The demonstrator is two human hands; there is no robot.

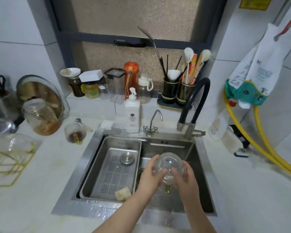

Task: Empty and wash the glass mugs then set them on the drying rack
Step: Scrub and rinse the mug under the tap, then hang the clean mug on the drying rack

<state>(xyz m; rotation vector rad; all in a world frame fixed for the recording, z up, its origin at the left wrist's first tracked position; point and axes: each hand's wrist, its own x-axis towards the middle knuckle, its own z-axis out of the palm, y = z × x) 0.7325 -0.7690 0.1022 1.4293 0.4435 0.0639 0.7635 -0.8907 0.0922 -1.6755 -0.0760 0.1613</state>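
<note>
Over the right half of the steel sink (203, 162) I hold a clear glass mug (169, 163) with a yellow handle, tilted with its mouth away from me. My left hand (149, 179) grips its left side. My right hand (185, 177) grips its right side, fingers reaching toward the rim. A second glass mug (74, 133) with dark dregs stands on the counter left of the sink. The gold wire drying rack (8, 163) sits at the far left with a clear glass piece (10, 143) on it.
A perforated steel drain basket (114, 165) fills the sink's left half, with a sponge (123, 193) at its front corner. The black hose faucet (195, 105), a small tap (154, 121) and a soap bottle (133, 111) stand behind the sink. A large jar (40, 116) stands on the left counter.
</note>
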